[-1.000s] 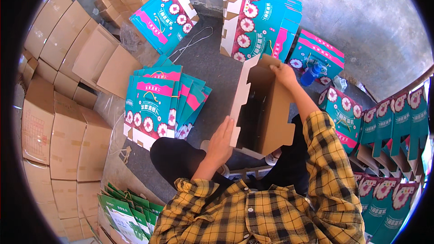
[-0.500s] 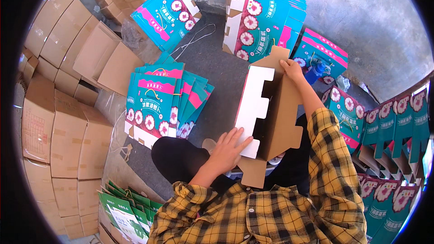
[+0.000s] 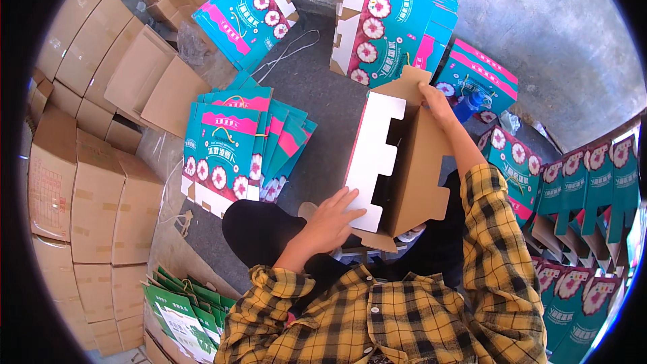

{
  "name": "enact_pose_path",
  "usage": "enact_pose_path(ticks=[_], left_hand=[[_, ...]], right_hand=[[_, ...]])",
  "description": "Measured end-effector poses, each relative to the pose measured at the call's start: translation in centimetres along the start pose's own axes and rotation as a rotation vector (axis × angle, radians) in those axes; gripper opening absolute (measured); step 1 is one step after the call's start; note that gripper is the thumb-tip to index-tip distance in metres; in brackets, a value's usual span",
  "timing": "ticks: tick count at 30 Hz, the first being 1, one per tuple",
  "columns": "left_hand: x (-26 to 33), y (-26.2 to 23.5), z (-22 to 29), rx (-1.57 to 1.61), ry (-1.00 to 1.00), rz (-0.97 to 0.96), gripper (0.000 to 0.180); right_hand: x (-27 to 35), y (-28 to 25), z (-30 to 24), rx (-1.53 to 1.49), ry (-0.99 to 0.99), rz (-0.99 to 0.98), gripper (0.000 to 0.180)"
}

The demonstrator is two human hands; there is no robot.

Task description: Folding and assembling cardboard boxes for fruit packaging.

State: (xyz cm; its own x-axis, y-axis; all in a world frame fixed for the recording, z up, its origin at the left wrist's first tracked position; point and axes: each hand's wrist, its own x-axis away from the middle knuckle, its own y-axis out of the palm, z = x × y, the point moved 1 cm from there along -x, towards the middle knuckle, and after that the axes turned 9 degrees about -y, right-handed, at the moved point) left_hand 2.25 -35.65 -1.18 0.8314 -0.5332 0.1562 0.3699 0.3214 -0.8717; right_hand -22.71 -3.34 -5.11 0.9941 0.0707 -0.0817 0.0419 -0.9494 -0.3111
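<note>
An unfinished cardboard gift box (image 3: 421, 182) stands in front of me, its plain brown inside showing and its notched white flaps (image 3: 371, 162) along the left. My right hand (image 3: 438, 104) is closed on the box's far right corner, beside a raised brown end flap (image 3: 404, 84). At the near left corner, my left hand (image 3: 330, 219) lies with fingers spread over the white flap; its thumb is hard to make out. Below that hand, the near brown end flap (image 3: 374, 239) is partly bent inward. The box's printed outer side is mostly hidden.
Flat teal-and-pink boxes (image 3: 226, 138) lie fanned out at left, with another stack (image 3: 397, 27) against the wall. Formed boxes (image 3: 586, 189) stand in rows at right near a blue bottle (image 3: 468, 104). Brown cartons (image 3: 94, 195) pile up far left; green bags (image 3: 185, 317) lie lower left.
The near end flap, which hung down toward me, has folded inward at the box opening. My left hand has moved slightly left and down along the white flap; my right hand keeps its corner.
</note>
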Motion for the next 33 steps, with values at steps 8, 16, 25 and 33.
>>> enact_pose_path(ticks=[8, 16, 25, 33], left_hand=[[0.2, -0.4, 1.8, 0.195, -0.062, 0.083, 0.040], [-2.3, 6.4, 5.0, -0.122, -0.199, 0.550, 0.045], [-2.2, 7.6, 9.0, 0.121, -0.004, 0.426, 0.059], [-2.5, 8.9, 7.4, -0.072, -0.076, 0.501, 0.045]], right_hand=[[1.3, -2.3, -1.8, -0.023, 0.153, -0.046, 0.062], [2.7, 0.3, -1.2, 0.723, -0.050, -0.375, 0.074], [3.0, 0.5, -1.8, 0.915, -0.037, -0.365, 0.070], [4.4, -0.8, -3.1, 0.949, 0.063, -0.293, 0.069]])
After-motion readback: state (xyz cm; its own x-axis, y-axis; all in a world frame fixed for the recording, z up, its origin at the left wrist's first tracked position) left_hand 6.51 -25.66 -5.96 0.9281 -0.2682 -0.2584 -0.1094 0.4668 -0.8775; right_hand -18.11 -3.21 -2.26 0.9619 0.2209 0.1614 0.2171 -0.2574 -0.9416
